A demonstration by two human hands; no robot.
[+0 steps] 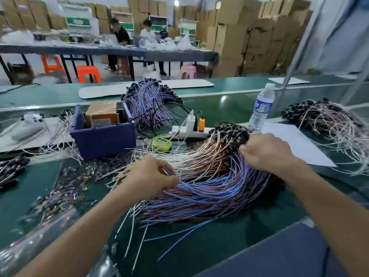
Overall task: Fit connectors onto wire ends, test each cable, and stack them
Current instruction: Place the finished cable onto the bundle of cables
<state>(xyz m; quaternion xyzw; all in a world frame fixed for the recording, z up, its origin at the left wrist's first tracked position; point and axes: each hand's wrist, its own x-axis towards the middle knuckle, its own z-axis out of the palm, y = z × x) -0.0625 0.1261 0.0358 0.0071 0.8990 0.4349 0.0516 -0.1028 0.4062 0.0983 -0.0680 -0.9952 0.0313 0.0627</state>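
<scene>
Through the head camera, the blue bin (102,134) on the green bench serves as the marker. To its right and nearer the person lies a fanned heap of blue-and-brown cables (209,188). Their black connectors (229,130) are bunched at the far end, right of the bin, and their free wire ends sweep back toward the person. A paler heap of white-and-brown cables (191,158) lies partly under it, just right of the bin's front corner.

The left hand (151,176), in front of the bin and to its right, has fingers and thumb curled, pinching a few blue strands near their free ends. The right hand (265,150), farther right of the bin, is curled down into the heap just short of the connectors, back of the hand up. It seems to grip a bunch of wires there, though its fingertips are mostly hidden.

The step looks like sorting cables out of the heap for fitting. To do it well, the right hand should anchor the connector end while the left combs along the strands toward the tips, taking few at a time so crossed wires slip free instead of knotting. A sideways pull risks dragging the pale heap along. The loose small parts (60,192) in front of the bin are blurred, and are probably what gets fitted next.
</scene>
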